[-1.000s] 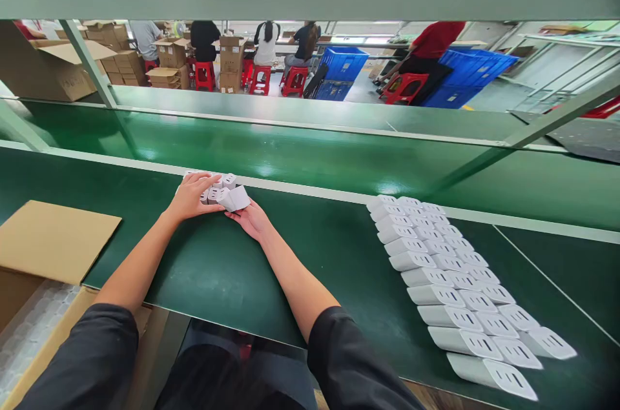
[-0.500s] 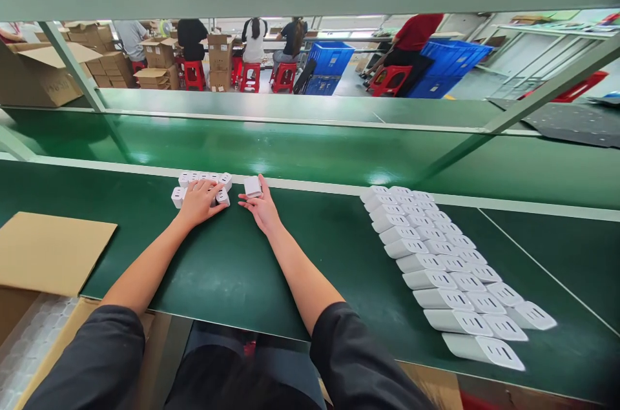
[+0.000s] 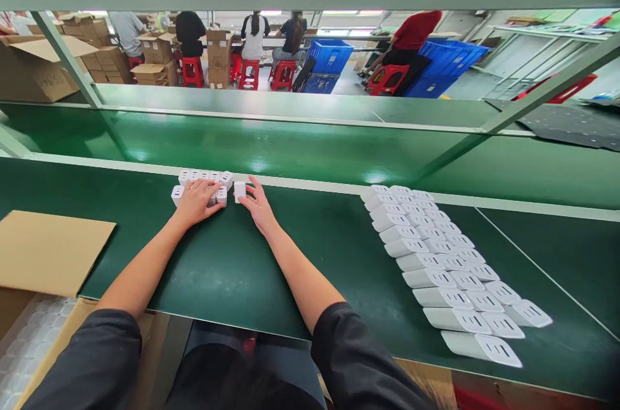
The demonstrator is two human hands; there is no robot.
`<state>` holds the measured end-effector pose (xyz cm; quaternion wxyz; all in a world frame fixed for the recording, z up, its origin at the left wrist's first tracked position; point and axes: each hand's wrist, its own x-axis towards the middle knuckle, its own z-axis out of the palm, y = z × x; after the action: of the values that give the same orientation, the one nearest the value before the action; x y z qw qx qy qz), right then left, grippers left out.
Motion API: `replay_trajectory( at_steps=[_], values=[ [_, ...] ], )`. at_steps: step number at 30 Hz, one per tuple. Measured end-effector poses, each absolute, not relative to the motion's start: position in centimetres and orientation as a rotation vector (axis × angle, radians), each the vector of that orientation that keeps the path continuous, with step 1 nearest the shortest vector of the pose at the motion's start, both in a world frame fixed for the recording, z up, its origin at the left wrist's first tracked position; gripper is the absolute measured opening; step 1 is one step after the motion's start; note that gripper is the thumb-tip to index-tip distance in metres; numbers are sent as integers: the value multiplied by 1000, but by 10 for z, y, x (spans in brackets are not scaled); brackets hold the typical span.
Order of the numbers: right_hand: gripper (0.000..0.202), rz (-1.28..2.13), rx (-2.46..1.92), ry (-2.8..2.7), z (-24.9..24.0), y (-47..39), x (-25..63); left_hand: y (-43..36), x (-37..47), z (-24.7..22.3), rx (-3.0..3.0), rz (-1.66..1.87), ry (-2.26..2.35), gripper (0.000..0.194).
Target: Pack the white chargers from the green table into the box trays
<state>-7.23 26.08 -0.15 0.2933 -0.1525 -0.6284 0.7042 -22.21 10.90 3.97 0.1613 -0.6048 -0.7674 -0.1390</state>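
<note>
Small white USB chargers point(image 3: 204, 175) stand in two short rows at the far edge of the green bench, slotted faces up. My left hand point(image 3: 196, 199) lies over the front row, fingers across it and thumb against the near side of its right-end charger point(image 3: 221, 195); the chargers beneath are partly hidden. Just right of that row, my right hand point(image 3: 258, 205) grips one white charger point(image 3: 239, 191) between thumb and fingers, a plain face towards me. A narrow gap separates it from the rows. Its slots are out of sight.
A slanted block of several white chargers point(image 3: 438, 261) stands on the bench at right. On the left lies a cardboard flap point(image 3: 53, 248) above an open box holding clear plastic trays point(image 3: 36, 339). A green channel point(image 3: 310, 145) runs behind the bench; people sit on red stools beyond.
My right hand has turned its charger more upright and brought it left, closer to the rows. The right-end charger under my left hand has straightened into line.
</note>
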Motion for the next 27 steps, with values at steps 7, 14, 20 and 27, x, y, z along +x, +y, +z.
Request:
replay_trajectory(
  at_steps=[7, 14, 20, 27],
  values=[
    [49, 1477, -473, -1956, -3, 256, -74, 105, -226, 41, -1728, -424, -2175, 47],
    [38, 1094, -573, -2158, -2, 249, -70, 105, -230, 38, -1742, -449, -2136, 44],
    [58, 929, -597, -2277, 2, 250, -67, 105, -229, 39, -1756, -457, -2142, 42],
    [63, 1054, -524, -2175, -26, 259, -70, 100, -228, 31, -1772, -345, -2225, 45]
  ],
)
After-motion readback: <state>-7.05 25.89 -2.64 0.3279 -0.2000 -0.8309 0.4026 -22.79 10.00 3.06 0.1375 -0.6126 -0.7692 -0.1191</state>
